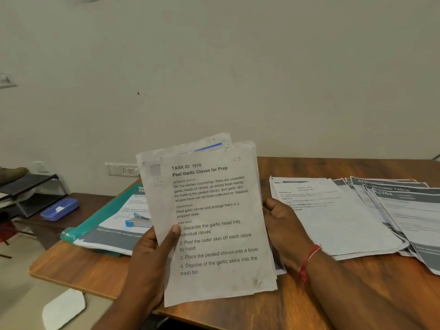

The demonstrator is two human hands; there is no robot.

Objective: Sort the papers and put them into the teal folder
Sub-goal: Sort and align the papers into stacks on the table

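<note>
Plain cream wall stood behind a wood-grain counter. You held a stack of papers upright over the counter's near edge w/ both hands. Your left hand gripped the stack's left edge, thumb pressed on the front of the top sheet, fingers hidden behind. Your right hand was curled round the right edge, fingertips out of sight behind the sheets; a red thread sat on that wrist. The top sheet read "TASK ID: 1670 Peel Garlic Cloves for Prep", w/ "S5" handwritten top right. Sheets behind it stuck out higher, marked "S3" and "S2". The teal folder lay on the counter's left part, behind the stack, w/ printed pages showing in it and a blue-and-grey stapler resting on those pages. On the right part, loose papers lay fanned and overlapping, some w/ dark header bands. Left of the counter, a lower dark table carried a blue pencil box, w/ a black rack beside it. A white switch plate was on the wall, near counter level.
</note>
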